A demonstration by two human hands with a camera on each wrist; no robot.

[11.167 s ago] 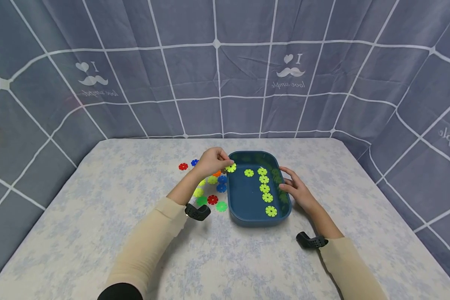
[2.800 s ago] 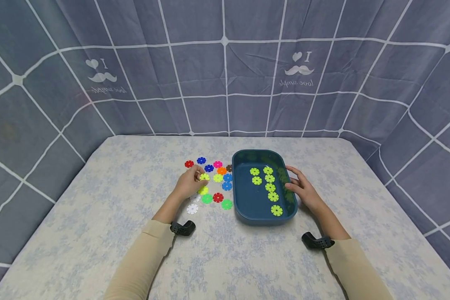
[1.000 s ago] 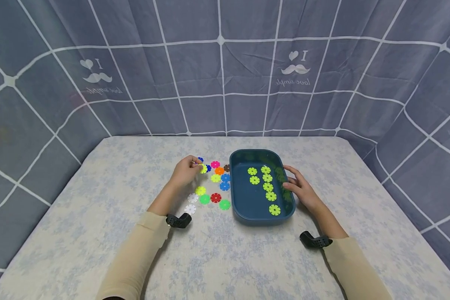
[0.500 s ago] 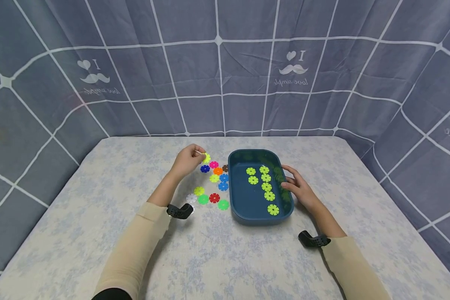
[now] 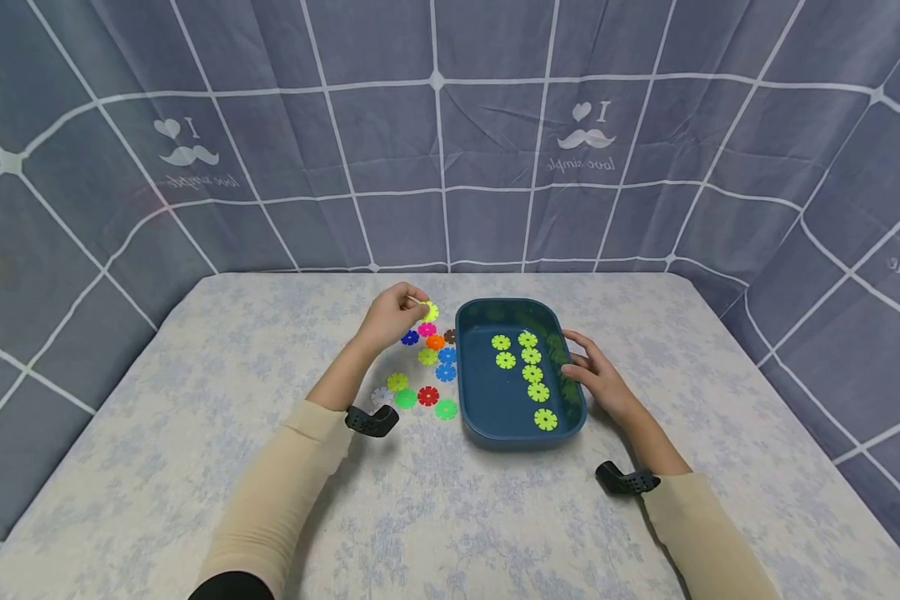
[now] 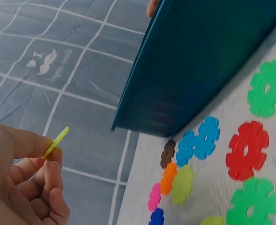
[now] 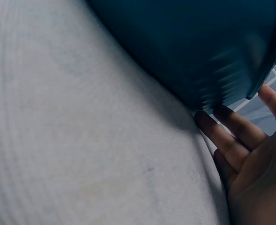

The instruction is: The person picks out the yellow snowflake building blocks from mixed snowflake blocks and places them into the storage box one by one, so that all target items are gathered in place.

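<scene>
Fingers of my left hand (image 5: 390, 321) pinched a yellow-green disc (image 5: 431, 312) between thumb and forefinger, lifted off the table (image 5: 195, 400) just beside the far-left corner of the blue tray (image 5: 521, 440). In the left wrist view that disc (image 6: 56, 141) showed edge-on at my fingertips, with the tray wall (image 6: 198, 65) close ahead. I judged the carry step to be under way: one piece picked up and not yet over the rim. The next move, as I read it, called for clearing the tray's raised edge and setting the disc down beside the yellow-green discs already inside (image 5: 528, 371), without knocking their column. My right hand (image 5: 596, 379) rested against the tray's right side, fingers loosely spread along the wall (image 7: 231, 140), steadying it. Loose discs of other colours (image 5: 427, 375) lay on the cloth left of the tray, under my left hand's path; the rim itself was the only thing in the way.
</scene>
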